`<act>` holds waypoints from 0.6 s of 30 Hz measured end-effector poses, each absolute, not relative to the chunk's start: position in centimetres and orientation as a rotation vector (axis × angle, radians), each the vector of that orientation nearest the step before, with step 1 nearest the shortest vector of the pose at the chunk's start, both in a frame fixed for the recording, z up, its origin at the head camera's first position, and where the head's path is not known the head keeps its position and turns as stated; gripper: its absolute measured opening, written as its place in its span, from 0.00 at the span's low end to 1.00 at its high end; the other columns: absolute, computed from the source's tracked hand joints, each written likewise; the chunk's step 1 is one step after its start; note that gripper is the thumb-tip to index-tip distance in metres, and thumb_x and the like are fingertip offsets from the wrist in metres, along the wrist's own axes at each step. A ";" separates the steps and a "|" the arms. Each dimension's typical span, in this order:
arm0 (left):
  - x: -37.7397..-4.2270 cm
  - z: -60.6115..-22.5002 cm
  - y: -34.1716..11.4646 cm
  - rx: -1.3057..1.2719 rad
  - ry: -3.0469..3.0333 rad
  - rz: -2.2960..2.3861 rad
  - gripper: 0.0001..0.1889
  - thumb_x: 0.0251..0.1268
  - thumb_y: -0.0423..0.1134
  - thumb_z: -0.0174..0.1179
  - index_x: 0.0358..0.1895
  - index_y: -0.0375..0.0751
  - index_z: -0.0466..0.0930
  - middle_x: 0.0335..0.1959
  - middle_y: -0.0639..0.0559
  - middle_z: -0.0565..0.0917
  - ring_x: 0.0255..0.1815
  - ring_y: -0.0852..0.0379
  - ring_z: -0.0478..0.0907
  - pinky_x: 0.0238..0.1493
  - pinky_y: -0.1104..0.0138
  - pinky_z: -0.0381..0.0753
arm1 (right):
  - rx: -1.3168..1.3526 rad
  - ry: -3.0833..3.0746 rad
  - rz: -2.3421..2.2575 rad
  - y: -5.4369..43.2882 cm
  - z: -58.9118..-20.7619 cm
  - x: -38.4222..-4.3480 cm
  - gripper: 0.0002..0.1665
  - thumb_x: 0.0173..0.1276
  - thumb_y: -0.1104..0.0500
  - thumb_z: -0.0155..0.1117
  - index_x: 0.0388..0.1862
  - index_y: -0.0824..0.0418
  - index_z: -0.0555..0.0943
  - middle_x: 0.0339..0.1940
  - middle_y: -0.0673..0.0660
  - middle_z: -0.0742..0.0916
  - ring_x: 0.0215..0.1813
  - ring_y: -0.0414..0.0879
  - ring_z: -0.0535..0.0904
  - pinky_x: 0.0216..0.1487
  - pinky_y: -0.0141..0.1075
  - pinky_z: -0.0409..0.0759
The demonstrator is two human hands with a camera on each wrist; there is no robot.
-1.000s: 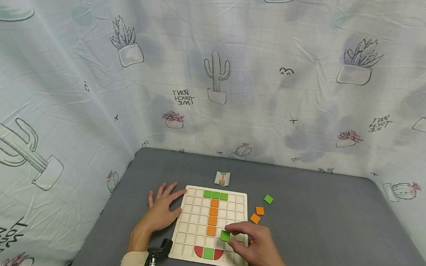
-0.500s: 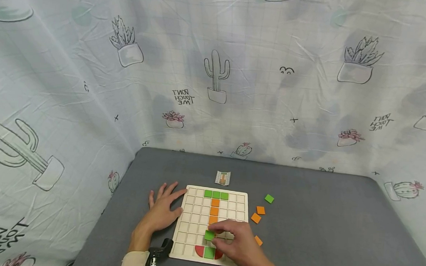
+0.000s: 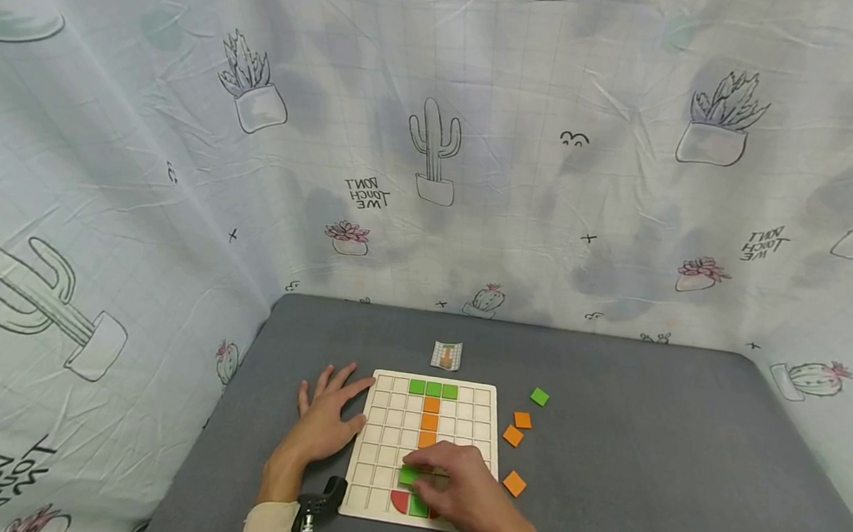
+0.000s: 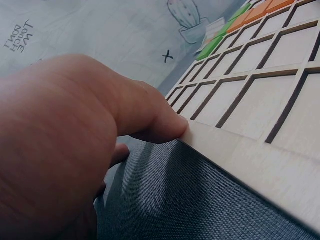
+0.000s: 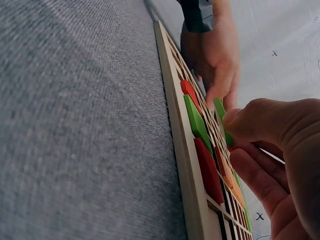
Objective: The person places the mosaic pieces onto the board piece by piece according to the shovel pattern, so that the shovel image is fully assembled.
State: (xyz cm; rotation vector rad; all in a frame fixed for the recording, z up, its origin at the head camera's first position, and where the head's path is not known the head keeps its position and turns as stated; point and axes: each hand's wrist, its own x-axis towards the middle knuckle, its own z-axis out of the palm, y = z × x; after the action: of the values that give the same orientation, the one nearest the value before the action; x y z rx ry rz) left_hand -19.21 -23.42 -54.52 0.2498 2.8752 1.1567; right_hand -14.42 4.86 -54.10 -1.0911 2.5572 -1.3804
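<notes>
My right hand (image 3: pixel 458 486) pinches a green square tile (image 3: pixel 407 475) between thumb and fingers, low over the front part of a pale wooden grid board (image 3: pixel 464 413). In the right wrist view this tile (image 5: pixel 220 110) stands tilted on edge, close over the cells. On the board, green tiles (image 3: pixel 433 389) fill part of the far row, and a column of orange tiles (image 3: pixel 429 422) runs toward me, its near end hidden by the hand. Red rounded pieces (image 5: pixel 209 172) flank a green tile (image 5: pixel 196 117) in the nearest row. My left hand (image 3: pixel 324 425), fingers spread, touches the board's left edge.
Right of the board lie a loose green tile (image 3: pixel 540 397) and several orange tiles (image 3: pixel 515 483). A small printed card (image 3: pixel 446 356) lies beyond the far edge. The grey table (image 3: pixel 623 448) meets a patterned cloth (image 3: pixel 516 181) behind and at the sides.
My right hand has moved left across the board with the green tile and come lower toward the cells. An orange tile on the right is uncovered. The left hand has stayed put.
</notes>
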 end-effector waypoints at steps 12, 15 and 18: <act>-19.2 -54.5 -23.4 0.248 2.877 1.158 0.33 0.70 0.33 0.67 0.78 0.48 0.78 0.88 0.35 0.62 0.90 0.24 0.43 0.81 0.24 0.25 | -1.111 2.650 -1.152 3.7 -53.4 -14.4 0.18 0.69 0.66 0.78 0.55 0.53 0.93 0.48 0.43 0.94 0.48 0.33 0.86 0.55 0.31 0.88; -19.2 -54.5 -23.4 0.250 2.882 1.155 0.33 0.70 0.32 0.67 0.78 0.48 0.78 0.88 0.35 0.62 0.90 0.24 0.44 0.81 0.23 0.25 | -1.104 2.665 -1.113 3.6 -53.3 -14.3 0.18 0.69 0.66 0.78 0.55 0.52 0.93 0.48 0.42 0.94 0.48 0.32 0.86 0.55 0.31 0.88; -19.3 -54.5 -23.4 0.254 2.885 1.153 0.32 0.70 0.33 0.68 0.78 0.48 0.78 0.88 0.35 0.62 0.90 0.24 0.44 0.81 0.23 0.26 | -1.108 2.677 -1.092 3.5 -53.2 -14.3 0.18 0.69 0.66 0.78 0.56 0.52 0.93 0.48 0.42 0.94 0.49 0.32 0.86 0.55 0.32 0.89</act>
State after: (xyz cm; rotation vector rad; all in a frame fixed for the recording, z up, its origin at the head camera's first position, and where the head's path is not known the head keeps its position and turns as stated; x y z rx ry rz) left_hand -19.26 -23.41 -54.54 0.2535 2.8851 1.1526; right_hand -14.29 3.46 -53.24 -1.1078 2.6772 -1.0917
